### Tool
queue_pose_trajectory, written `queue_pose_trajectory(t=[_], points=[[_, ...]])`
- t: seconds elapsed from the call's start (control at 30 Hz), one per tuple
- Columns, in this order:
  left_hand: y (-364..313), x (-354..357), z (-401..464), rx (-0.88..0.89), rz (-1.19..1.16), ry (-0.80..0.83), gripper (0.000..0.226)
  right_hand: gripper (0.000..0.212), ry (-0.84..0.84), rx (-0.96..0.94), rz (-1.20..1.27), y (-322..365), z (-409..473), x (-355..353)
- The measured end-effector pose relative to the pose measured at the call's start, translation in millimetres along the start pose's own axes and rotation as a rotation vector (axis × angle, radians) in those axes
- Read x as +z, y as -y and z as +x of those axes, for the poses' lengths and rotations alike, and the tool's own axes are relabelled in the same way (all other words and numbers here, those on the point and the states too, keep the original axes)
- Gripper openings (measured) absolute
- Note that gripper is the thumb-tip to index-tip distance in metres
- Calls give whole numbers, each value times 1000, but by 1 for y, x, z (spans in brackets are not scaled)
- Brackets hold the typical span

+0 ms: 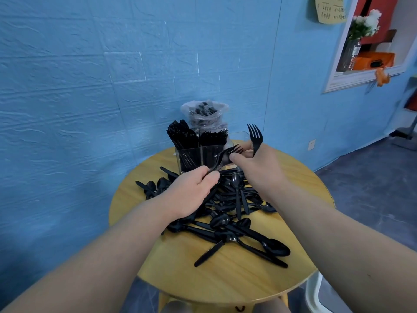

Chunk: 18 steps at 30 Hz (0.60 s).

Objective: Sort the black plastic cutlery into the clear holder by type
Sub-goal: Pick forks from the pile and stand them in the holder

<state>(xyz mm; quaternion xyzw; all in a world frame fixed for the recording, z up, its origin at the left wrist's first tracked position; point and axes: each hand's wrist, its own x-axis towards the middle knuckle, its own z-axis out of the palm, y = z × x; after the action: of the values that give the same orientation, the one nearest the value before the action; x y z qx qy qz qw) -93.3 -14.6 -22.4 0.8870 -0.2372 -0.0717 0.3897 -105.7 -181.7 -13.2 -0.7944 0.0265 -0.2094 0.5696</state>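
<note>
Two forks are in hand at once: the left hand (194, 188) pinches the handle of one fork (222, 158) between thumb and fingers, its tines pointing toward the right hand (252, 163), which grips the upright fork (255, 137) with its tines raised and seems to close thumb and finger on the first fork's head as well (a handover, by the look of it). Just beyond them stands the clear holder (198, 158) on the round wooden table (225, 281), one compartment packed with knives (180, 136), the next with forks. A loose pile of cutlery (230, 213), mostly spoons, lies between the forearms. So fork collecting is under way, and the next move calls for carrying both forks to the fork compartment and dropping them handle-down.
</note>
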Motion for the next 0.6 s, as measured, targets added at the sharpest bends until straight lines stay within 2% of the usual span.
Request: queue_pose_trajectory(t=[0.07, 0.2, 0.23, 0.37, 0.5, 0.6], points=[[1, 1, 1, 9, 39, 9, 26, 11, -28, -14, -23, 1, -1, 0], [7, -4, 3, -2, 75, -41, 24, 47, 20, 79, -1, 3, -5, -6], [8, -5, 4, -3, 106, -64, 25, 48, 34, 107, 22, 0, -4, -9], [11, -5, 5, -20, 185, -133, 32, 23, 16, 100, 39, -3, -2, -16], [12, -2, 5, -67, 188, -146, 30, 23, 20, 71, 31, -4, -1, -17], [10, -2, 6, -94, 145, -158, 28, 9, -11, 90, 99, -2, -2, -15]])
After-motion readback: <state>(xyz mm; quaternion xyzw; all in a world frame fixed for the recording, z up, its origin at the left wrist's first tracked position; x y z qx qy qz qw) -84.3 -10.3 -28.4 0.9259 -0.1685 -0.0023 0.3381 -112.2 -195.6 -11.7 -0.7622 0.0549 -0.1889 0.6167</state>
